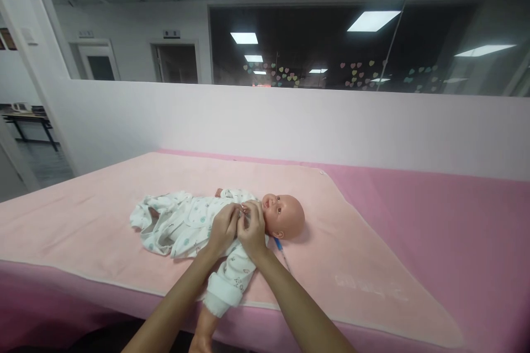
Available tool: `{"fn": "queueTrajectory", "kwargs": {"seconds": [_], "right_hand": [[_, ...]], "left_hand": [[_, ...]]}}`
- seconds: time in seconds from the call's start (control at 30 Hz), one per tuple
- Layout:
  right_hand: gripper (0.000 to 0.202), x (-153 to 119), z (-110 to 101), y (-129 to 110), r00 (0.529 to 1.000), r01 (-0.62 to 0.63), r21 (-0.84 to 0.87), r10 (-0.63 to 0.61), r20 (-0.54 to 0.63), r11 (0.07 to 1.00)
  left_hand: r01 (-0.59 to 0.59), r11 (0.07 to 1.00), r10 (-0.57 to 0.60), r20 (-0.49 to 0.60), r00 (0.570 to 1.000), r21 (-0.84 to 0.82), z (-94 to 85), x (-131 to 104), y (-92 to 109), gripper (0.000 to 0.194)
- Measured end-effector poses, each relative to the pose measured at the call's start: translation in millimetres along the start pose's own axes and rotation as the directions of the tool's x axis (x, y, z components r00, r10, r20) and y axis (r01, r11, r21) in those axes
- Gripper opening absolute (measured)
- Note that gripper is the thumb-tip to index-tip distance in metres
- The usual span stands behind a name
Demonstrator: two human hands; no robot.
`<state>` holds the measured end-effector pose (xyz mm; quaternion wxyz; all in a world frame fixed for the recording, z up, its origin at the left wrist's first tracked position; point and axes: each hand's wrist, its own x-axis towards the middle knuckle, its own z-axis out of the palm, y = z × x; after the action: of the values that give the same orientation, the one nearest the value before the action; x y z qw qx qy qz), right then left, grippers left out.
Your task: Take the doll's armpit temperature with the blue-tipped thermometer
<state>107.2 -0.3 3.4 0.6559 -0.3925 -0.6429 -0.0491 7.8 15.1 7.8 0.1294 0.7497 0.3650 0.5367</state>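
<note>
A bald baby doll (290,216) lies on its back, head to the right, in a white printed outfit (186,223). At the doll's upper chest, just below its chin, my left hand (224,227) and my right hand (252,229) are side by side. The fingers of both are bent and pinched at the outfit's neckline; what lies between the fingertips is too small to make out. One doll arm stretches toward the near edge, its sleeve (226,287) under my forearms. A thin item with a blue end (279,244) lies beside the doll's neck.
A peach blanket (351,265) covers much of the pink surface (414,209). Behind stands a low white partition (290,127) with glass above it. At the far left, a table (27,117) with things on it is visible beyond an opening.
</note>
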Motion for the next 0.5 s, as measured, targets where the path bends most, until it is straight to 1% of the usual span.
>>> {"fn": "queueTrajectory", "kwargs": {"seconds": [0.07, 0.13, 0.23, 0.37, 0.43, 0.5], "right_hand": [[0.024, -0.7, 1.2, 1.7, 1.000, -0.006, 0.005, 0.006, -0.018, 1.000], [0.025, -1.6, 2.3, 3.2, 0.999, -0.015, 0.004, 0.015, -0.033, 1.000], [0.025, -2.6, 3.2, 4.3, 0.998, -0.035, -0.015, 0.034, -0.062, 0.999], [0.025, -2.6, 3.5, 3.6, 0.993, -0.050, -0.020, 0.048, -0.105, 0.999], [0.027, -2.4, 3.1, 3.1, 0.993, -0.057, -0.010, 0.056, -0.103, 0.998], [0.028, -2.3, 2.5, 2.9, 0.995, -0.056, 0.002, 0.056, -0.077, 0.998]], "left_hand": [[-0.026, 0.998, 0.027, 0.009, 1.000, -0.051, -1.8, -0.5, -0.4, 0.019], [-0.079, 0.995, 0.080, 0.018, 0.997, -0.060, -3.1, -1.0, -1.2, 0.019], [-0.135, 0.991, 0.135, -0.001, 0.991, 0.021, -3.2, -1.7, -2.3, 0.026], [-0.190, 0.969, 0.195, -0.020, 0.981, 0.160, -0.6, -2.4, -3.8, 0.023], [-0.232, 0.951, 0.239, -0.013, 0.971, 0.203, 0.7, -2.6, -4.7, 0.022], [-0.252, 0.941, 0.265, -0.028, 0.964, 0.226, 1.5, -2.6, -5.7, 0.020]]}}
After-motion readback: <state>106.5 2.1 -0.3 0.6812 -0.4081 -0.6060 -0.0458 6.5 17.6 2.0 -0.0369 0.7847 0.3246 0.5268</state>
